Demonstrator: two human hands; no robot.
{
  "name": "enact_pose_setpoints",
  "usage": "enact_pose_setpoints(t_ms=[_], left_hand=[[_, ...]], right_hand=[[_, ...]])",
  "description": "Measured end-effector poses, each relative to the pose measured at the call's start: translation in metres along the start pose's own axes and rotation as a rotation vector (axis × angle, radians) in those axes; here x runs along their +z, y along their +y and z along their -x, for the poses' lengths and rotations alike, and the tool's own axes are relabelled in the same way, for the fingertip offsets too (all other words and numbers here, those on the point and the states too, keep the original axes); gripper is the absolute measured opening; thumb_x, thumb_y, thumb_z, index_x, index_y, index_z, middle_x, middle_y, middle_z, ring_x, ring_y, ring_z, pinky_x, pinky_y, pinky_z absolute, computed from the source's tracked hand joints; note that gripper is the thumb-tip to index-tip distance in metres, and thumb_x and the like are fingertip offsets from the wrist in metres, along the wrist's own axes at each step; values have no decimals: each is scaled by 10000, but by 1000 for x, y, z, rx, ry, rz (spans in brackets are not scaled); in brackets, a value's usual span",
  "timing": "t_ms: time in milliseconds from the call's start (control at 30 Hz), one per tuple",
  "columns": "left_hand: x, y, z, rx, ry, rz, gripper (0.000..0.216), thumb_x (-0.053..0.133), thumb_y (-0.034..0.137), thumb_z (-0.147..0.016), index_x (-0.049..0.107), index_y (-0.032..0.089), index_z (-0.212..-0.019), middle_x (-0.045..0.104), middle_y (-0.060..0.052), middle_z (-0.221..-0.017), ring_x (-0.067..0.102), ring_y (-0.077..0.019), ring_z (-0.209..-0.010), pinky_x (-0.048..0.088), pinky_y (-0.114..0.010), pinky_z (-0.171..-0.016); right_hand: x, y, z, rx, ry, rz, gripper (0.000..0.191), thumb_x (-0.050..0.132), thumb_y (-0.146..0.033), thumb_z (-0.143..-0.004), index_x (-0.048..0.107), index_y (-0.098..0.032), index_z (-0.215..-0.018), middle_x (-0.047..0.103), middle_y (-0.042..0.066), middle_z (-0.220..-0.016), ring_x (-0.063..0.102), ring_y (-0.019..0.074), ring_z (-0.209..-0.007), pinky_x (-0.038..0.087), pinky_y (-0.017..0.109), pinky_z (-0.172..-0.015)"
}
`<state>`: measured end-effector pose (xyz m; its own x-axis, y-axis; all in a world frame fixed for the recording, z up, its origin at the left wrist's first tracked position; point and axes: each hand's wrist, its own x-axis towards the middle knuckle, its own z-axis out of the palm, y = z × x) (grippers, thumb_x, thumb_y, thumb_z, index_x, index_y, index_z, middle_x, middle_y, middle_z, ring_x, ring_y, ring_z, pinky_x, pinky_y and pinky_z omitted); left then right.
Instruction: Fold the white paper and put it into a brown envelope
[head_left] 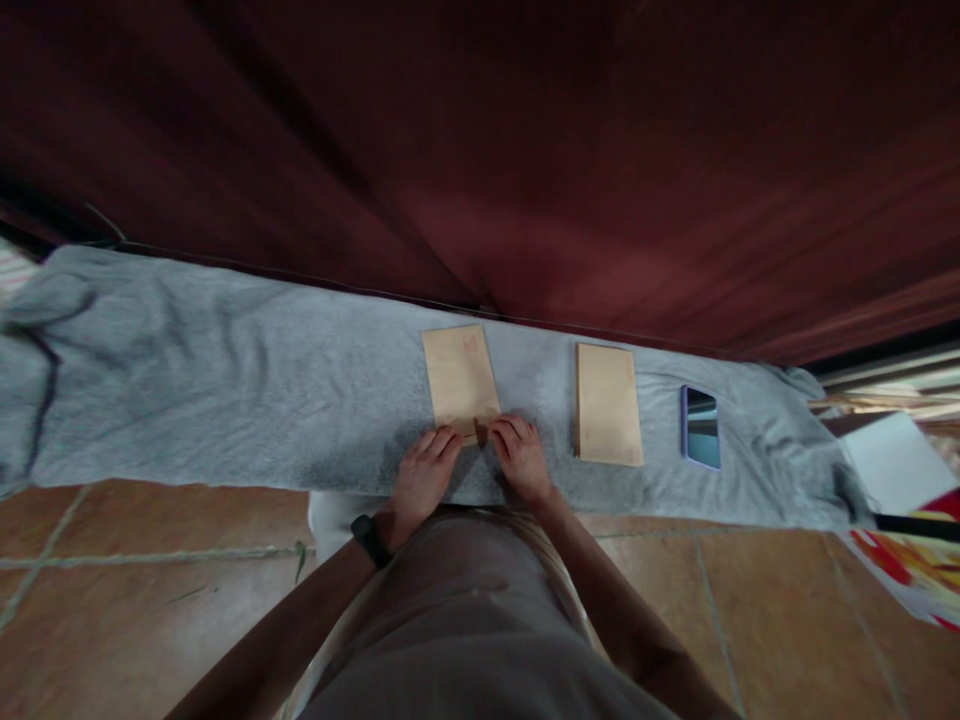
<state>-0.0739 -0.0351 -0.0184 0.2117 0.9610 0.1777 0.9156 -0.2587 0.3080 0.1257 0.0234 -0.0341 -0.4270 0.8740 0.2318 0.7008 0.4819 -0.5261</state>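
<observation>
A brown paper envelope (pixel 461 375) with a small reddish print near its far edge lies on the grey cloth, slightly turned. Its near end is folded or creased between my two hands. My left hand (pixel 427 468) has its fingers closed at the envelope's near left corner. At the near right corner, my right hand (pixel 519 455) has its fingertips pressed together on the paper. A stack of similar brown envelopes (pixel 609 405) rests to the right of my right hand.
Grey cloth (pixel 225 390) covers the long narrow surface, with a dark red panel (pixel 480 180) rising behind it. A phone (pixel 701 428) lies right of the stack. White paper (pixel 900 460) and a colourful printed item (pixel 915 570) are at the far right. Tiled floor (pixel 187 600) shows below.
</observation>
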Motion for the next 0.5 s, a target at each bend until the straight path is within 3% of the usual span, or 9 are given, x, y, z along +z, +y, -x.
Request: enact_pose_setpoints(t_ms=[200, 333, 433, 500], left_hand=[[1, -2, 8, 82, -20, -27, 429, 450, 70, -925, 682, 187, -1267, 693, -126, -1323, 637, -278, -1239, 525, -422, -1060], [-2, -10, 13, 81, -15, 14, 421, 423, 90, -944, 672, 147, -1279, 702, -125, -1309, 656, -249, -1213, 524, -389, -1067], [-4, -9, -2, 50, 6, 46, 426, 376, 141, -994, 638, 139, -1330, 667, -123, -1373, 611, -232, -1288, 489, -391, -1114], [0, -4, -24, 79, 17, 56, 470, 341, 191, -1027, 541, 113, -1446, 544, -134, -1523, 477, -239, -1436, 406, -426, -1195]], right_hand=[[14, -33, 5, -121, -67, -56, 412, 411, -222, -1058, 566, -183, -1438, 594, 105, -1453, 528, 226, -1356, 419, 431, -1171], [14, -40, 12, -144, -128, 89, 532, 457, -313, -1061, 406, -144, -1563, 458, 116, -1593, 407, 252, -1479, 315, 469, -1249], [11, -34, 17, -173, -142, 196, 613, 514, -361, -1040, 356, -138, -1588, 359, 131, -1647, 349, 276, -1516, 291, 490, -1257], [12, -32, 18, -178, -140, 228, 600, 533, -359, -1026, 409, -112, -1558, 388, 163, -1626, 360, 288, -1511, 308, 495, -1249]])
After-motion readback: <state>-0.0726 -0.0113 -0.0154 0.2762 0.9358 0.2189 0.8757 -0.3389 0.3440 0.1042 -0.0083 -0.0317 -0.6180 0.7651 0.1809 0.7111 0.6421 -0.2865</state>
